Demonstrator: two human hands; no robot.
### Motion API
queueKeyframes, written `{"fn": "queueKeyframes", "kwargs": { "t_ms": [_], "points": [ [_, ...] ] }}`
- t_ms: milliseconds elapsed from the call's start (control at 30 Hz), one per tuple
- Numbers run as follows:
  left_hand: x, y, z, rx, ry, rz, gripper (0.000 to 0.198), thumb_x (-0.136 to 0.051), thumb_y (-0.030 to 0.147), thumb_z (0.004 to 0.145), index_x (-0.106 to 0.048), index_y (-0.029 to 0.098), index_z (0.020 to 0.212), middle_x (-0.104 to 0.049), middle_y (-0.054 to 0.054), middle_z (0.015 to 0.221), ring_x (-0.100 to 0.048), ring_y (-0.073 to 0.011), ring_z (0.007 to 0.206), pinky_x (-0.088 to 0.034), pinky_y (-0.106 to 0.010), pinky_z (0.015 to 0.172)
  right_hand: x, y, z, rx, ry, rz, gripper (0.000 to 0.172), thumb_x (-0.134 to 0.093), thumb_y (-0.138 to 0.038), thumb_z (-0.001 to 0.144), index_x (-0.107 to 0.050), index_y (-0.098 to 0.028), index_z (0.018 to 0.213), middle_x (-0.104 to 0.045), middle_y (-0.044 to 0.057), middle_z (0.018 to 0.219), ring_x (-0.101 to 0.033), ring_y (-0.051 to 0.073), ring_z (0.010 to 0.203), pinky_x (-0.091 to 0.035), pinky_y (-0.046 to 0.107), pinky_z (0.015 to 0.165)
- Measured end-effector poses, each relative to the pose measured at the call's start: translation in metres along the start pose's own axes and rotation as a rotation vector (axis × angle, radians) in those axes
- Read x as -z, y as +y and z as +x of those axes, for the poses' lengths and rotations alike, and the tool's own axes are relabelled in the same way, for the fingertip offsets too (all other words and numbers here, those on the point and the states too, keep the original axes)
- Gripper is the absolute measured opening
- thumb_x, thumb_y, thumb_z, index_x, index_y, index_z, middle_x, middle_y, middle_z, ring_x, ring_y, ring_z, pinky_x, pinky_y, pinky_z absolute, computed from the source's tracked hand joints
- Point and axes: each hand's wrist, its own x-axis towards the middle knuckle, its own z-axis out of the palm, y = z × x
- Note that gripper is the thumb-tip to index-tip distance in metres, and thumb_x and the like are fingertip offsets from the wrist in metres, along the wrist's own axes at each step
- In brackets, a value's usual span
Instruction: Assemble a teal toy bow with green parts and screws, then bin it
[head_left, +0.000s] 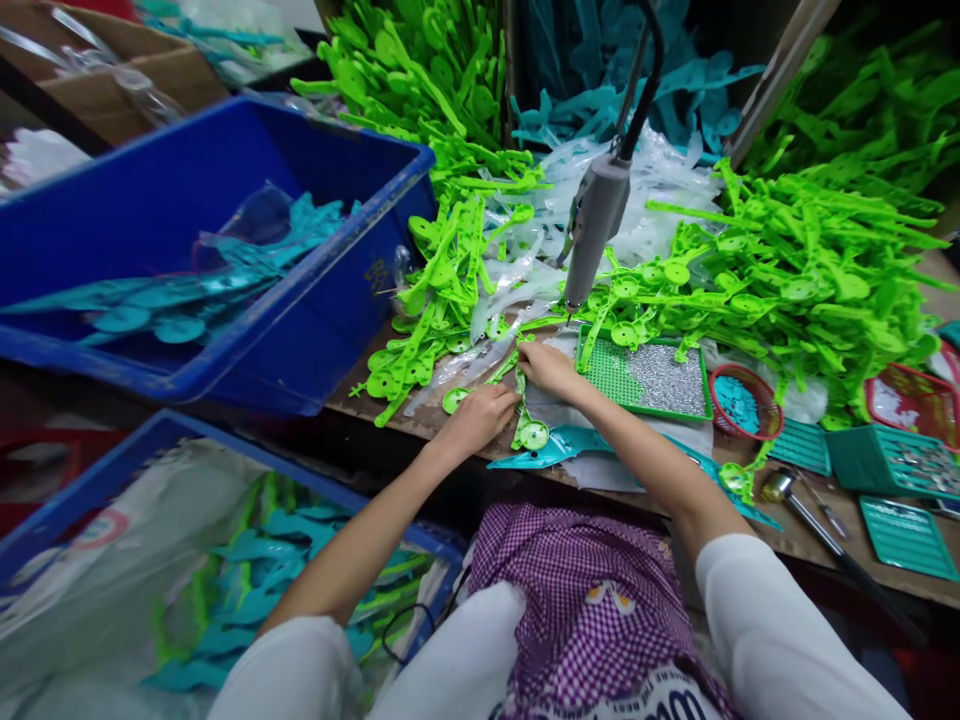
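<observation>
My left hand (480,418) is at the front edge of the workbench, fingers closed on a bright green plastic part (532,434) with a round end. Just beyond it, my right hand (549,369) pinches the upper end of the same green part; the fingers hide much of it. A flat blue plastic piece (551,447) lies under and beside the round end, close to my body. Above my right hand hangs a grey electric screwdriver (600,215), tip down. To its right, a green tray (611,375) holds many small silver screws (667,377).
Green plastic parts (817,270) are heaped on the bench, with clear plastic pieces (637,180) between. A large blue bin (360,250) stands left, another blue bin (45,520) below. At right are a red basket (772,425), a hammer (814,515) and teal trays (904,535).
</observation>
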Motion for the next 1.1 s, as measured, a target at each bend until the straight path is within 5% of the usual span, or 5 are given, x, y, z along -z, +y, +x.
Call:
{"fn": "queueKeyframes", "kwargs": {
  "t_ms": [233,400,1100],
  "points": [
    [-0.002,0.001,-0.001,0.028,0.063,-0.128,0.021,-0.054,0.014,0.09,-0.071,0.017,0.101,-0.071,-0.009,0.093,-0.068,-0.0213,0.092,-0.053,-0.033,0.085,-0.001,0.002,0.0,0.021,0.024,0.013,0.026,-0.044,-0.021,0.091,-0.061,-0.023,0.111,-0.069,0.009,0.115,-0.063,0.026,0.106,-0.047,0.034,0.082],
    [0.001,0.006,-0.006,0.128,0.218,-0.274,0.019,-0.054,0.022,0.092,-0.071,0.017,0.098,-0.074,-0.008,0.096,-0.069,-0.0199,0.092,-0.052,-0.032,0.087,0.0,0.001,0.0,0.0,0.007,0.02,0.023,-0.047,-0.023,0.091,-0.062,-0.022,0.108,-0.07,0.009,0.113,-0.064,0.027,0.104,-0.047,0.034,0.08],
    [-0.003,0.02,-0.002,0.26,0.111,-0.22,0.022,-0.052,0.019,0.091,-0.073,0.019,0.097,-0.073,-0.008,0.093,-0.067,-0.0221,0.09,-0.051,-0.034,0.085,0.001,-0.001,-0.002,-0.006,-0.001,0.003,0.023,-0.046,-0.022,0.091,-0.063,-0.022,0.107,-0.07,0.01,0.113,-0.064,0.028,0.105,-0.048,0.035,0.081]
  ]
}}
